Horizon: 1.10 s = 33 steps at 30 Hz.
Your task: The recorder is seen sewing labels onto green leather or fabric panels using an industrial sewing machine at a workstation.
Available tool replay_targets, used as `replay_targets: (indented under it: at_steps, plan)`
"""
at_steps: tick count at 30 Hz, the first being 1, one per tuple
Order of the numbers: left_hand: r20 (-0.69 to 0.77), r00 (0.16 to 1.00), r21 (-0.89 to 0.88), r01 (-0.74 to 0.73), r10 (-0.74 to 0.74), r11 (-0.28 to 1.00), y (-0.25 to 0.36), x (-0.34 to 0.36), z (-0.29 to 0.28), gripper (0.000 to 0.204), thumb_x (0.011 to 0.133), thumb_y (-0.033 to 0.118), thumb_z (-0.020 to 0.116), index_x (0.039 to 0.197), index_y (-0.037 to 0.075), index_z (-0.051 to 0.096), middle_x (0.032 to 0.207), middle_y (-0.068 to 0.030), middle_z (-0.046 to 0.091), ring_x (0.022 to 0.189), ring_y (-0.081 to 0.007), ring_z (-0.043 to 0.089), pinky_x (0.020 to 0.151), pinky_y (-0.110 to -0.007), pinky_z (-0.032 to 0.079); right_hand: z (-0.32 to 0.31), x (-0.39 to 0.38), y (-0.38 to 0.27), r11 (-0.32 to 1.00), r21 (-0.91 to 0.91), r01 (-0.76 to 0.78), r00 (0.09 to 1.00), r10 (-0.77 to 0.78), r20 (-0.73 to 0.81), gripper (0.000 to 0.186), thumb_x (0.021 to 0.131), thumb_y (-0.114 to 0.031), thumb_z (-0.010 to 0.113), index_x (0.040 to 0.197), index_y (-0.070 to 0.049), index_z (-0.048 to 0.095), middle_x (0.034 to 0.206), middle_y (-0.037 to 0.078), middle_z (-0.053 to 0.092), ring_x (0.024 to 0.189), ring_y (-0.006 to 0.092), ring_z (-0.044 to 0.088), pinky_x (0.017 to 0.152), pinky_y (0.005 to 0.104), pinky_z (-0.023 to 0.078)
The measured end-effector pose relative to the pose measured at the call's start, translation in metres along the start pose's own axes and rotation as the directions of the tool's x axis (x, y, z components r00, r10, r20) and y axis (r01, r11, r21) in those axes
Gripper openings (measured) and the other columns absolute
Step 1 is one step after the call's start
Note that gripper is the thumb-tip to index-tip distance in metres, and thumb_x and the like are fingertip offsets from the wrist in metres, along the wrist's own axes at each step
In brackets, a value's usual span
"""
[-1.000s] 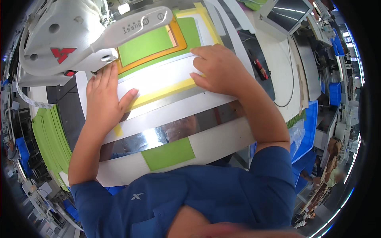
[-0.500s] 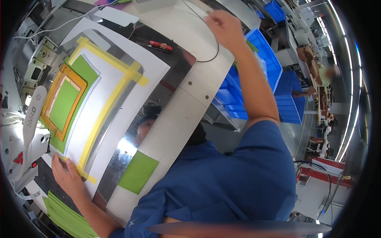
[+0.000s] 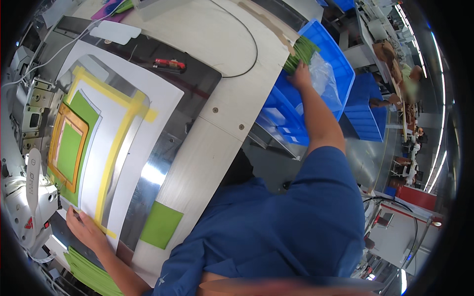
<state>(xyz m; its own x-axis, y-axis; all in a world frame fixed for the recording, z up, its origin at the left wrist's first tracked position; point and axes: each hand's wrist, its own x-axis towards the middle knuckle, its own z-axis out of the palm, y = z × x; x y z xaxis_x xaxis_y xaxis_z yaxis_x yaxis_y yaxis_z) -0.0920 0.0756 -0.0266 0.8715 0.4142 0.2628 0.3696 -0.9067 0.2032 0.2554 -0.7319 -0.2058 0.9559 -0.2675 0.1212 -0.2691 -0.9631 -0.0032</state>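
Observation:
My left hand (image 3: pixel 86 228) rests open at the lower edge of a taped template board (image 3: pixel 106 217), beside the white arm (image 3: pixel 32 185) of a machine. On the board lie a green sheet (image 3: pixel 89 108) and an orange frame (image 3: pixel 81 134) with a green middle. At upper right, my right hand (image 3: pixel 301 75) has curled fingers on a bundle of green pieces (image 3: pixel 306 47) at the edge of a blue crate (image 3: pixel 345 84), which also holds a clear plastic bag (image 3: pixel 326 86). Its fingertips are partly hidden.
A red cutter (image 3: pixel 168 65), a cable (image 3: pixel 254 47) and a green rectangle (image 3: pixel 160 224) lie on the worktop (image 3: pixel 222 128). A stack of green strips (image 3: pixel 89 269) is at lower left. Another blue crate (image 3: pixel 368 108) stands at the right, with a co-worker (image 3: pixel 410 84) beyond.
My view has swung right. My right hand has left the board and moved out to the green bundle in the blue crate. My left hand stays on the board's edge.

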Motion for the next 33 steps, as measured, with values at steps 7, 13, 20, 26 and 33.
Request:
replay_targets:
  at_steps: [7, 13, 20, 26, 33]
  plan:
    - [-0.014, 1.000, 0.051, 0.005, -0.004, 0.999, 0.000, 0.002, -0.001, 0.050, 0.110, 0.031, 0.048, 0.144, -0.005, 0.057, 0.139, -0.0234, 0.058, 0.121, -0.0370, 0.057, 0.106, -0.045, 0.045, 0.026, 0.013, 0.010, 0.947, -0.311, 0.080, 0.996, -0.066, 0.055, 0.039, 0.092, -0.015, 0.067, 0.127, -0.003, 0.054, 0.124, 0.019, 0.065, 0.116, 0.0384, 0.069, 0.095, 0.0524, 0.058]
    - [0.016, 1.000, 0.063, 0.021, -0.023, 0.998, 0.007, 0.000, -0.005, 0.050, 0.111, 0.030, 0.048, 0.145, -0.005, 0.056, 0.137, -0.0231, 0.057, 0.120, -0.0359, 0.056, 0.106, -0.045, 0.045, 0.045, 0.027, 0.013, 0.917, -0.397, 0.037, 0.996, -0.065, -0.058, 0.021, 0.099, -0.016, 0.054, 0.118, -0.007, 0.057, 0.112, 0.015, 0.071, 0.103, 0.0339, 0.074, 0.087, 0.0492, 0.058]
    - [0.021, 1.000, 0.040, 0.020, -0.021, 0.999, 0.002, 0.000, -0.001, 0.049, 0.111, 0.029, 0.049, 0.145, -0.005, 0.056, 0.137, -0.0228, 0.057, 0.121, -0.0361, 0.056, 0.107, -0.045, 0.045, 0.040, 0.049, 0.034, 0.907, -0.408, 0.105, 0.994, -0.078, 0.082, 0.019, 0.101, -0.019, 0.055, 0.114, -0.006, 0.062, 0.101, 0.016, 0.077, 0.090, 0.0359, 0.078, 0.079, 0.0523, 0.061]
    - [0.034, 0.999, 0.002, 0.034, -0.034, 0.999, 0.015, 0.001, -0.006, 0.047, 0.110, 0.027, 0.051, 0.144, -0.005, 0.056, 0.136, -0.0227, 0.058, 0.121, -0.0363, 0.057, 0.107, -0.045, 0.045, -0.034, 0.053, 0.018, 0.986, -0.148, 0.070, 0.914, -0.004, 0.405, 0.049, 0.085, -0.035, 0.079, 0.114, 0.004, 0.073, 0.112, 0.024, 0.079, 0.097, 0.0403, 0.078, 0.088, 0.0489, 0.060]
    - [0.028, 0.999, 0.000, -0.020, 0.020, 1.000, 0.005, 0.000, -0.002, 0.045, 0.108, 0.022, 0.052, 0.144, -0.005, 0.057, 0.137, -0.0238, 0.059, 0.122, -0.0383, 0.057, 0.108, -0.046, 0.044, -0.089, 0.011, 0.036, 0.699, 0.535, -0.475, 0.741, -0.010, 0.671, 0.057, 0.080, -0.030, 0.084, 0.125, 0.003, 0.074, 0.113, 0.016, 0.079, 0.103, 0.0280, 0.075, 0.090, 0.0420, 0.058]
